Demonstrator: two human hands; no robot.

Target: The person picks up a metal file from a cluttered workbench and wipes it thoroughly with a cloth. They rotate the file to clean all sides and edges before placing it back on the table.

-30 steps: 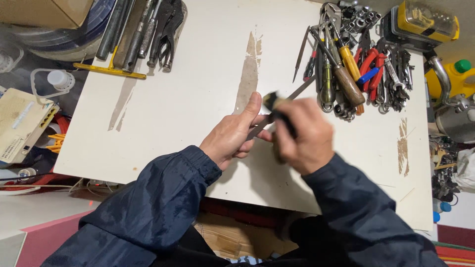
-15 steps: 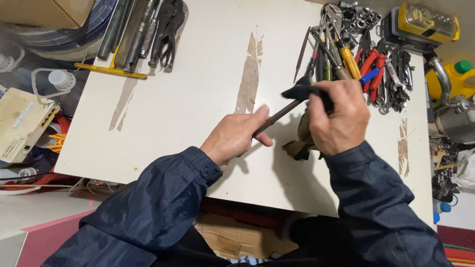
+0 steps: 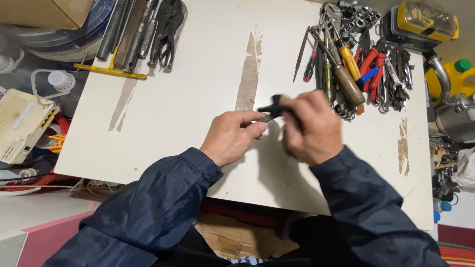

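Metal rod (image 3: 264, 118), thin and dark, sits mid-board on the white board (image 3: 188, 99), spanning both hands. Looks stiff, light, probably slick; best gripped at the ends. Left hand (image 3: 230, 136) pinches its near end, fingers curled. Right hand (image 3: 309, 126), blurred, fisted around a dark-headed tool (image 3: 277, 104). Tool pile (image 3: 356, 59) at 1 o'clock.
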